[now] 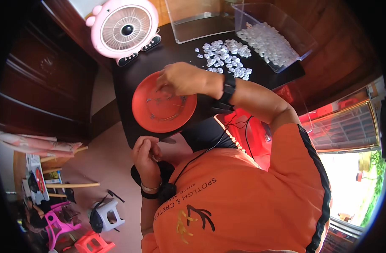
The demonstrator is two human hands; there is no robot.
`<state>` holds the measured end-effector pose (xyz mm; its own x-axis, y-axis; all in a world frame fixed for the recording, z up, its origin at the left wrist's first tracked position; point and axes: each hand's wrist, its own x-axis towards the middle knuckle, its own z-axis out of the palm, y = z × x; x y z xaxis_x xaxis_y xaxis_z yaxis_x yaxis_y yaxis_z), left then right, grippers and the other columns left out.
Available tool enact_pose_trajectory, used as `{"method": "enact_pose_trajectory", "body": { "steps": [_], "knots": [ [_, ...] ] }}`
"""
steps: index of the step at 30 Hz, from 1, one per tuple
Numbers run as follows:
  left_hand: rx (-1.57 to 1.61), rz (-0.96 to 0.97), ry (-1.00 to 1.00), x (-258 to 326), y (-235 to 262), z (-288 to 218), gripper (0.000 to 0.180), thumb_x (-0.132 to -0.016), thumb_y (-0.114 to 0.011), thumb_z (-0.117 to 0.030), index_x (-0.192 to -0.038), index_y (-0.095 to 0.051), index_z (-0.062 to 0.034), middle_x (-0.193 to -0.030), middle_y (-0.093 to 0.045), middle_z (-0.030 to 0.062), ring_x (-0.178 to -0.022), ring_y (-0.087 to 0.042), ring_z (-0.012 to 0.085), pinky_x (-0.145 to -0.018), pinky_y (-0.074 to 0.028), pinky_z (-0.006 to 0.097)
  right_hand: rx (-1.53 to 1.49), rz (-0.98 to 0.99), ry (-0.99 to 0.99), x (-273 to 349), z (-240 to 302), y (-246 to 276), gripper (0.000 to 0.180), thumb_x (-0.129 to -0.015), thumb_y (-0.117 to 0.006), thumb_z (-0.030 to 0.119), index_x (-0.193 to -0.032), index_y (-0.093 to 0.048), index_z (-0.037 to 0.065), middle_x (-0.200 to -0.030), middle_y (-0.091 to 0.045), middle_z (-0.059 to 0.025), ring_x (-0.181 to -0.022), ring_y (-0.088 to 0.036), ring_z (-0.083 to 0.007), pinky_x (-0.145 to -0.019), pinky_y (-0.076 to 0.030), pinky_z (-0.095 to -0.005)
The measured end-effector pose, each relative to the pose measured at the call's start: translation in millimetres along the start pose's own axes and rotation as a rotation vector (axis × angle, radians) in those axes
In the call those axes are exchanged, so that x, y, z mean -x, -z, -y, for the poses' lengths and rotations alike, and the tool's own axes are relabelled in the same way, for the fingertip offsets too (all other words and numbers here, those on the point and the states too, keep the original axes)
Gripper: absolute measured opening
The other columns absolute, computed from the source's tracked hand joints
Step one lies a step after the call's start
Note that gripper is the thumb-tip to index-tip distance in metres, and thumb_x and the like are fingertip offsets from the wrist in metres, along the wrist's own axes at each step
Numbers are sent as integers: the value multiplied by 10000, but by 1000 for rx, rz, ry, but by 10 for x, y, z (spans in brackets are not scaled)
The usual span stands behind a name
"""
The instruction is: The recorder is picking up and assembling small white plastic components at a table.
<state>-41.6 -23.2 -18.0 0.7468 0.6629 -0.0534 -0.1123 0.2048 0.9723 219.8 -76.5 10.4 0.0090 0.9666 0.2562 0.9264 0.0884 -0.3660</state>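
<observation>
Orange plate | right hand fingers inside | left hand below rim

Your small dark wooden table carries a round orange plastic plate at its near edge, a scatter of small white plastic pieces toward its far right corner, and a pink round desk fan at its far left corner.

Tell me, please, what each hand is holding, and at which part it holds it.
The right hand reaches into the orange plate, fingertips on thin wire pieces; a firm hold cannot be told. The left hand pinches something small, too small to identify.
</observation>
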Motion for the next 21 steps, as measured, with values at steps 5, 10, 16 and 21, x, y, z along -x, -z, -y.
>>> {"method": "enact_pose_trajectory", "body": {
  "steps": [5,10,16,21],
  "knots": [
    [-28,12,9,17,52,21,254,-943,-445,-181,-833,-580,4,-574,-439,6,-492,-402,81,-463,-306,213,28,177,-32,-405,94,-269,203,-776,-636,183,-946,-691,86,-894,-654,-110,-886,-596,-318,-757,-490,-405],
    [-2,-18,19,42,163,34,248,-939,-441,-176,-824,-577,-5,-578,-437,4,-492,-395,79,-465,-307,213,262,132,145,-316,101,-508,152,-788,-615,202,-873,-686,98,-918,-628,-101,-929,-597,-290,-747,-499,-416],
    [28,-14,12,-10,218,93,249,-938,-443,-181,-823,-579,-7,-571,-437,2,-486,-395,76,-457,-310,210,73,200,49,74,-71,-101,153,-773,-609,192,-856,-679,85,-869,-630,-119,-836,-607,-315,-716,-490,-417],
    [25,-15,18,-23,190,93,249,-936,-446,-178,-818,-582,-5,-567,-447,0,-482,-404,72,-446,-302,205,280,31,-376,159,-791,453,204,-741,-617,244,-842,-692,84,-808,-664,-123,-822,-628,-326,-719,-492,-414]
  ]
}}
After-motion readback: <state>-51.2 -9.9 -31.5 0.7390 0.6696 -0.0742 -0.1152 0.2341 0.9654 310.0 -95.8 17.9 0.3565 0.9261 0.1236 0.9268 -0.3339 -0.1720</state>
